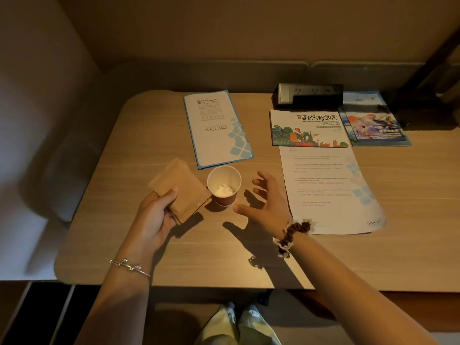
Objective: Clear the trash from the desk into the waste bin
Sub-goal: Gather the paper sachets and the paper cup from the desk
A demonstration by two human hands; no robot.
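Note:
A red paper cup (224, 186) with a white inside stands upright near the middle of the wooden desk (249, 257); a crumpled white tissue lies at its bottom. My left hand (155, 215) grips a stack of brown paper napkins (183, 189) just left of the cup, lifted slightly off the desk. My right hand (265, 201) hovers open just right of the cup, fingers spread toward it, not touching it. No waste bin is in view.
A blue-edged welcome leaflet (217, 128) lies behind the cup. A printed letter (328, 188), a tourist map (307, 129) and a blue magazine (372, 120) lie at the right. A black socket box (307, 95) stands at the back. A wall closes the left side.

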